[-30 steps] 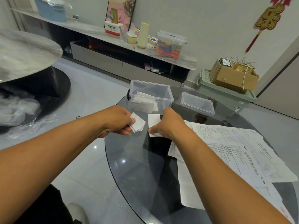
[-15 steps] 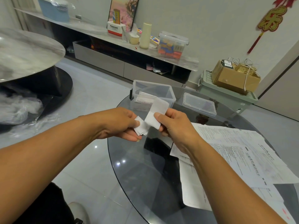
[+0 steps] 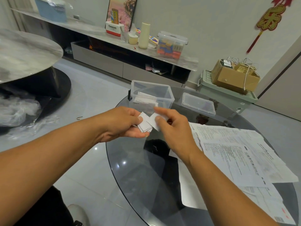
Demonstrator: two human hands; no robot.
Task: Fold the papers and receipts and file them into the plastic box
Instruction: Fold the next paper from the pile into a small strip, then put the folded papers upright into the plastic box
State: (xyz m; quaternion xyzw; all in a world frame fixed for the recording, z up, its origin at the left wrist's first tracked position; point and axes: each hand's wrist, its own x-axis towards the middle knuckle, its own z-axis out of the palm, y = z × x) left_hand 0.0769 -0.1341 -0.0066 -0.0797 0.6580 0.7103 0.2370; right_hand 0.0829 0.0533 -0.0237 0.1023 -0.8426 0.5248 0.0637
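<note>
My left hand (image 3: 123,123) holds a small stack of folded white receipts (image 3: 144,126) between thumb and fingers, above the left rim of the round glass table (image 3: 146,185). My right hand (image 3: 172,126) pinches another folded receipt (image 3: 154,122) and brings it against that stack. Just behind both hands stands the clear plastic box (image 3: 152,97), open, with folded papers inside. Its clear lid (image 3: 197,103) lies to its right. A spread of printed sheets (image 3: 241,157) covers the right side of the table.
A green storage bin (image 3: 228,97) with a cardboard box (image 3: 234,77) on top stands behind the table. A long low shelf (image 3: 114,46) with containers runs along the wall. A second round table (image 3: 27,53) is at the left.
My right hand lifted a receipt off the table, raised it, and has now brought it against the stack in my left hand. Both hands rose slightly toward the box.
</note>
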